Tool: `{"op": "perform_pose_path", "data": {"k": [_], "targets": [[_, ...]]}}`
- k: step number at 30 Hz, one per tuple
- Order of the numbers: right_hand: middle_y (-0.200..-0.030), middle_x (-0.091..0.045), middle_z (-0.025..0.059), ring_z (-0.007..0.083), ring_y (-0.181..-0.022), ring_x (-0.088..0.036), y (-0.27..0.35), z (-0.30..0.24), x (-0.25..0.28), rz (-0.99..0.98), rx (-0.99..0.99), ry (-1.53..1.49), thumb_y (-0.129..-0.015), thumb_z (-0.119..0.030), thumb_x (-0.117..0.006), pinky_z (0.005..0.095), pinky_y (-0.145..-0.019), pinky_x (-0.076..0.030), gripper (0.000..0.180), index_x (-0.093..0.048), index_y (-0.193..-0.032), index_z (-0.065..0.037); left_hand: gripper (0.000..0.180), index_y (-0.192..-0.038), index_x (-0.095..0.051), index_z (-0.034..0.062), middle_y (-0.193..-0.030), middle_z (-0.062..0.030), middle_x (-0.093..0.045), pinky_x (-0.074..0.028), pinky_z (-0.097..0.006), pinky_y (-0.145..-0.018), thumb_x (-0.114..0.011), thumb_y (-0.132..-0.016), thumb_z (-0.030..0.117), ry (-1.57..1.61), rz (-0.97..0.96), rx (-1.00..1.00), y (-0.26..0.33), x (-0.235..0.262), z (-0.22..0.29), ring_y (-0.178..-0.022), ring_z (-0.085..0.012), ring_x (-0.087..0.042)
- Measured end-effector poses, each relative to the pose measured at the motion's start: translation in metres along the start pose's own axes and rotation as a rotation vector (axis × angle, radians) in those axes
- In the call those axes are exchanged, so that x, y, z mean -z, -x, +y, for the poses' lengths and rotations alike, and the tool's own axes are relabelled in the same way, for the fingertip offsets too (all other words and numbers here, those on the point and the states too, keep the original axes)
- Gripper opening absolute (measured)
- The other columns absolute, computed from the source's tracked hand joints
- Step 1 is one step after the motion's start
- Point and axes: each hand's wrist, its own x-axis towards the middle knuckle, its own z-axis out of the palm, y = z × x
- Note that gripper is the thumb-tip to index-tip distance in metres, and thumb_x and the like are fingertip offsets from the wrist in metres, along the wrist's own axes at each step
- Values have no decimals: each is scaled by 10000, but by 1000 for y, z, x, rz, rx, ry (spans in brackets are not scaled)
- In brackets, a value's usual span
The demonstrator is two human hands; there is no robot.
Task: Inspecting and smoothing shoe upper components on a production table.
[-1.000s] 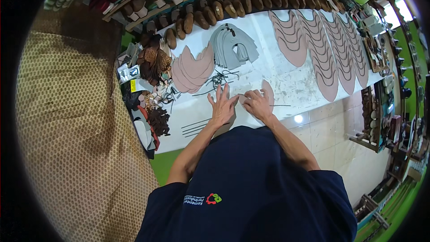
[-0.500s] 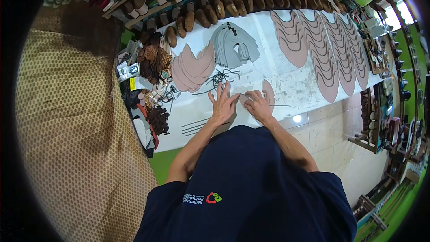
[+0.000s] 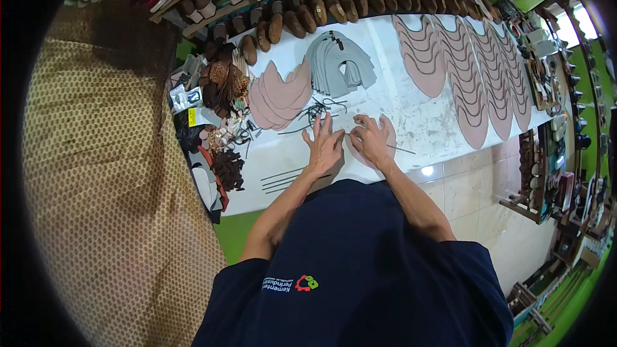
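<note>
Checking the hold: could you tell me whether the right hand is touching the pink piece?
Touching: the head view shows the right hand pressed flat on the pink piece.

The pink piece (image 3: 385,144) is largely covered by the right hand (image 3: 371,143); only its outer edge is shown. The near edge of the counter (image 3: 411,106) is hidden behind the dark shirt (image 3: 360,263). The small items in the clutter pile (image 3: 218,128) are too small to be identified.

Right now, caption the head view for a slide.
Both hands press a pink leather shoe piece on a white workbench.
</note>
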Motion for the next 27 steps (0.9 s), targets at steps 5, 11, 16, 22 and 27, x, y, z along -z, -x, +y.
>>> {"op": "perform_pose_path", "data": {"k": [5,11,16,22,27], "targets": [[-1344,-615,18,207,-1280,-567,-1,1,-3,-1,4,-41,-901,-205,-752,642,-1160,-244,117,-786,-941,-100,348,-1226,-794,220,-1723,-173,-289,-113,-802,-1123,-723,-892,154,-74,-12,-92,7,1,0,-1611,-404,-156],[-1350,-609,24,213,-1297,-558,-3,1,-5,-11,13,-62,-906,-214,-754,656,-1165,-225,130,-783,-965,-102,348,-1230,-793,249,-1728,-182,-279,-114,-807,-1121,-725,-897,168,-83,-40,-77,15,-1,-4,-1614,-412,-146],[-1337,-611,25,222,-1287,-559,-5,1,-8,-20,9,-63,-908,-226,-757,668,-1160,-227,138,-784,-969,-105,353,-1219,-772,220,-1710,-191,-302,-138,-835,-1108,-700,-883,140,-56,-26,-81,16,-1,-4,-1604,-413,-167],[-1311,-621,18,224,-1268,-565,-5,5,-12,-13,1,-27,-910,-232,-756,682,-1155,-232,134,-788,-976,-120,347,-1213,-773,222,-1700,-196,-321,-140,-836,-1106,-692,-887,135,-53,-28,-95,14,0,-3,-1600,-416,-179],[-1287,-629,6,220,-1253,-570,-8,5,-11,-40,25,-24,-910,-235,-754,694,-1158,-225,129,-792,-980,-134,328,-1199,-774,218,-1697,-192,-327,-146,-835,-1104,-688,-895,133,-50,1,-103,15,-2,-7,-1597,-418,-187]]}}
